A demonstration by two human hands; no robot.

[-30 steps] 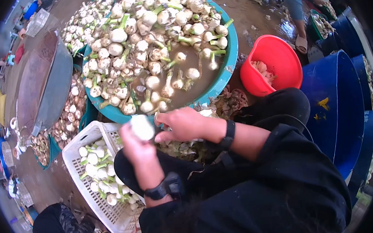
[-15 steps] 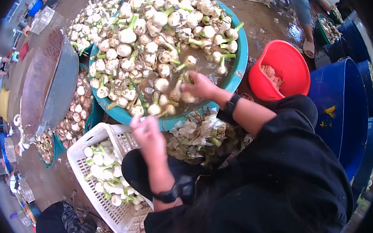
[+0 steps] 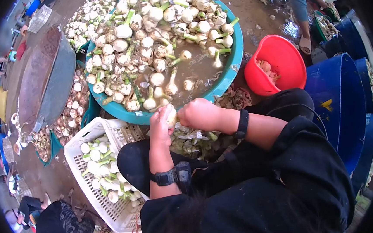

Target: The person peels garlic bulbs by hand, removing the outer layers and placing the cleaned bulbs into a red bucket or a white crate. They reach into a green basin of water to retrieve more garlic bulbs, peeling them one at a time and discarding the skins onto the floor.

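Observation:
My left hand is closed around a whitish garlic bulb just in front of the tub's near rim. Against the bulb's right side presses my right hand, its fingers curled in and partly hidden. Beyond both hands is a round teal tub of muddy water, heaped with garlic bulbs that carry short green stems and dirty skins. Below the hands, between my knees, lies a pile of pale peeled skins and leaves.
A white plastic crate with cleaner white bulbs stands at left. A red basin and blue barrels stand at right. A large metal pan leans at the left. Another person's leg shows at upper right.
My right hand has come back from the tub's water towards me and met my left hand. A garlic bulb is now held between them. The view has shifted slightly.

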